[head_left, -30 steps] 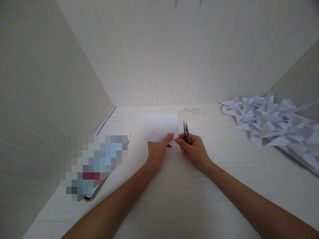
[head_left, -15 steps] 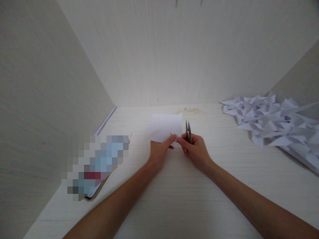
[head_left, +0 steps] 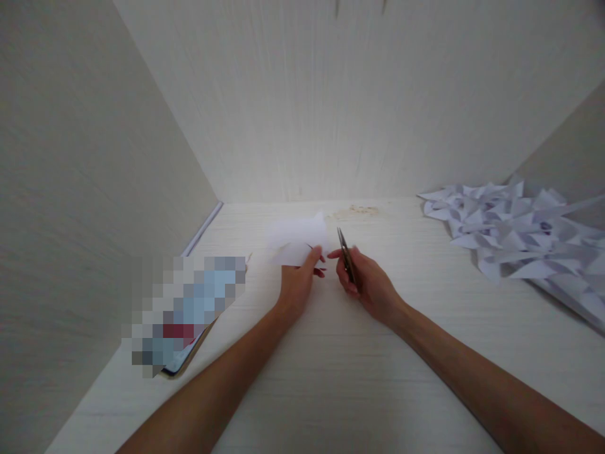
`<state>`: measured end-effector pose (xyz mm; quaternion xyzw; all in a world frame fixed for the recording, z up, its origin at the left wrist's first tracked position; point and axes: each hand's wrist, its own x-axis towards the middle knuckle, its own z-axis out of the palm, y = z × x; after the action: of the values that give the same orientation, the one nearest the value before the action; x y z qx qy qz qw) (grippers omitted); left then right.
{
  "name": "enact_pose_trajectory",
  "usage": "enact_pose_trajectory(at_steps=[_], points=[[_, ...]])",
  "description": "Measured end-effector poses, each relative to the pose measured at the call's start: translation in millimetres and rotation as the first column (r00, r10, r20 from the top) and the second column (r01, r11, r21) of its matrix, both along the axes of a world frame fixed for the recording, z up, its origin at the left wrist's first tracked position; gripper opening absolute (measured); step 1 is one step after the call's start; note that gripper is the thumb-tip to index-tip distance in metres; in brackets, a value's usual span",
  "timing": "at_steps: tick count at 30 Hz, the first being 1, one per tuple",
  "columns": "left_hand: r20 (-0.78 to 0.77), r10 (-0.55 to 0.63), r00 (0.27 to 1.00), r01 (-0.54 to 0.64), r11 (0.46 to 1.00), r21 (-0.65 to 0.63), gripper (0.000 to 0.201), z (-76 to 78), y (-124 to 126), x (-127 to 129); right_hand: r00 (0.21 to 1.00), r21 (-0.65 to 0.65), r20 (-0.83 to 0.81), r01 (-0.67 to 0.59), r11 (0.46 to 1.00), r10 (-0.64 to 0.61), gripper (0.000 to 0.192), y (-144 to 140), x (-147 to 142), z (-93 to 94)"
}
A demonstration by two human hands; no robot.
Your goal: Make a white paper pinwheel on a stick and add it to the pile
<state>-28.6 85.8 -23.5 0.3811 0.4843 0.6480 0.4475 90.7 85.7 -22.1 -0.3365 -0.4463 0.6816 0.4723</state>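
Note:
A white sheet of paper [head_left: 297,234] with cut slits is pinched at its lower right part by my left hand [head_left: 302,274]; the thumb lies on top and the other fingers are mostly underneath. The paper is slightly smeared by motion. To its right, my right hand [head_left: 366,277] is closed around a small pair of thread snips [head_left: 347,255], their blades pointing up and away from me, close together. A narrow gap separates the snips from the paper. My right index finger reaches toward my left fingertips without touching them.
At the right lies a heap of folded white paper pinwheels [head_left: 515,227]. A phone [head_left: 182,362], largely pixelated, rests on the left. A thin white rod [head_left: 203,228] runs along the left wall. Pale walls [head_left: 283,101] enclose the tabletop [head_left: 302,378] on three sides.
My left hand has moved left with the paper, away from my right hand, which it was meeting before. The snips have turned in my right hand and tilt to the left.

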Motion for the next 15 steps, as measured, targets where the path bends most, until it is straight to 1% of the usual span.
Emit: enact_pose_trajectory(at_steps=[2,4,8,15], points=[[0.03,0.041,0.999,-0.041,0.999,0.017,0.015,-0.7,3.0,-2.5,0.999,-0.061,-0.011,-0.046,0.997,0.045,0.035,-2.2,-1.3,2.9],[0.059,0.062,0.996,-0.063,0.998,0.024,0.014,-0.4,4.7,-4.0,0.996,-0.101,0.024,-0.08,0.992,0.083,0.032,-5.2,-3.2,5.1],[0.106,0.057,0.993,-0.059,0.998,0.017,0.014,1.5,4.9,-3.9,0.98,-0.109,0.119,-0.145,0.983,0.158,0.028,-10.7,-6.1,6.5],[0.191,0.035,0.981,-0.031,0.999,-0.027,0.016,3.5,4.8,-2.6,0.971,-0.126,0.181,-0.133,0.983,0.154,0.022,-11.1,-4.8,7.9]])
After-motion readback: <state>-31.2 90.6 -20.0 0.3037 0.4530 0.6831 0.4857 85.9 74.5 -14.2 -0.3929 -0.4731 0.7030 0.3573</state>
